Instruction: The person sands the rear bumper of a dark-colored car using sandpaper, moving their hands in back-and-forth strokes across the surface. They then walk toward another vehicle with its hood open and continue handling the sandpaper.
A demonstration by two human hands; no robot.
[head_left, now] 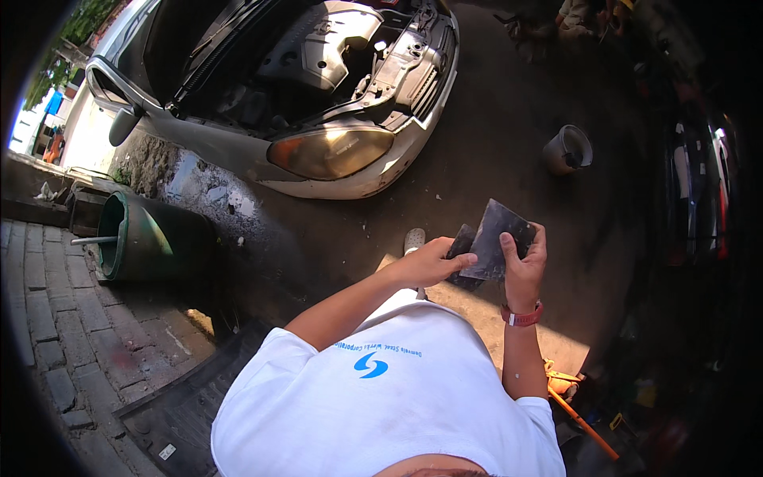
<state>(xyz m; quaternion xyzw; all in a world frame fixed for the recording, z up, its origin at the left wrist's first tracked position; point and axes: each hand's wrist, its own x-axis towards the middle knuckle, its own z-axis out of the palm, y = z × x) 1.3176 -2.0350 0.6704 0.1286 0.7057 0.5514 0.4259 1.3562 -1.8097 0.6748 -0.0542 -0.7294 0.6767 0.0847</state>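
Note:
In front of my body, my right hand (524,266) grips a flat, dark grey rectangular plate (489,242), thumb pressed on its face. Close beside it, my left hand (435,262) is closed on a darker flat plate (465,238), partly hidden behind the grey one. My left thumb reaches to the edge of the grey plate. Whether the two plates touch each other, I cannot tell; their material is also unclear. A red band (521,315) circles my right wrist.
Ahead stands a light-coloured car with its engine (326,44) exposed and a yellowed headlight (334,153). A green drum (155,238) lies at left, and a bucket (567,149) stands at right. An orange bar (582,425) is near my right elbow. Another person (579,16) is at the far right.

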